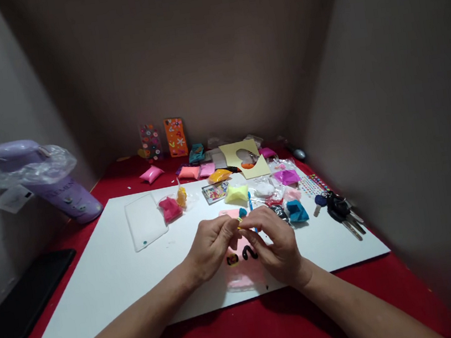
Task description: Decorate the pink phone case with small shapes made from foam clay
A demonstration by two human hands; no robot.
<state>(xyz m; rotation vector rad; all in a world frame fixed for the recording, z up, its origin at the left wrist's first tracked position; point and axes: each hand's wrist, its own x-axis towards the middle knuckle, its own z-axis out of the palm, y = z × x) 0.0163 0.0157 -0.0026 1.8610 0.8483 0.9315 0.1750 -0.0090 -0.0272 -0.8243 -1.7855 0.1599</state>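
My left hand [215, 246] and my right hand [275, 243] meet at the fingertips over a pink phone case [245, 278]. Between their pinched fingers shows a small yellow piece of modelling clay [239, 222], mostly hidden by the fingers. On the case below lie a black squiggle [249, 252] and a small black and yellow shape [232, 259]. A teal lump [242, 212] sits near the case's far end, just beyond my fingertips. Beside it a thin blue stick [250, 204] points away from me, partly covered by my right hand.
A white board [113, 296] rests on a red cloth [289, 322]. Yellow [236, 194], red [170, 209] and blue [297, 211] clay packets surround a clear case [145, 225] and keys [340, 209]. Two decorated cases [175, 137] lean at the back; a purple bottle [60, 186] stands left.
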